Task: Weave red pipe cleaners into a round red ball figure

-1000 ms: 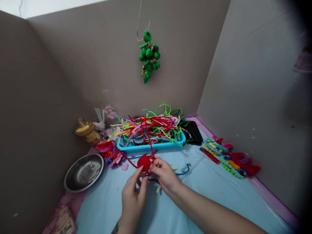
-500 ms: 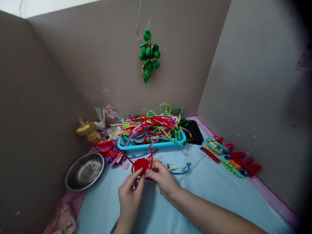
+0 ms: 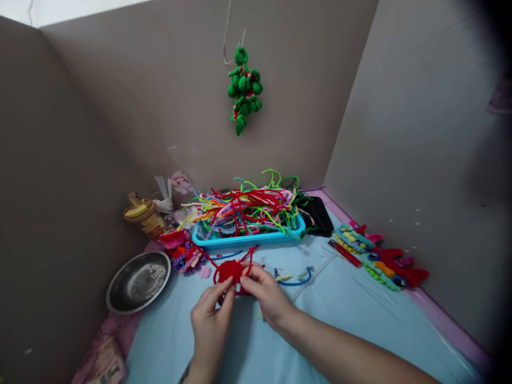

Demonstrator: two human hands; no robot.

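red piece (image 3: 229, 269) shifted toward nine o'clock; tray (image 3: 248, 239) at twelve no longer crossed by strand (image 3: 250, 259), apparently drawn in; piece pinched by left hand (image 3: 211, 309), right hand (image 3: 264, 294).

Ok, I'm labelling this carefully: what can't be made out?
All in the head view:
Near edge of the round red yarn piece: partly behind the fingers.
Floor of the light-blue plastic tray: mostly under multicoloured strands.
White bits in the grey metal bowl: too small to identify.
Pinkish object, lower left: cut by the bottom edge.
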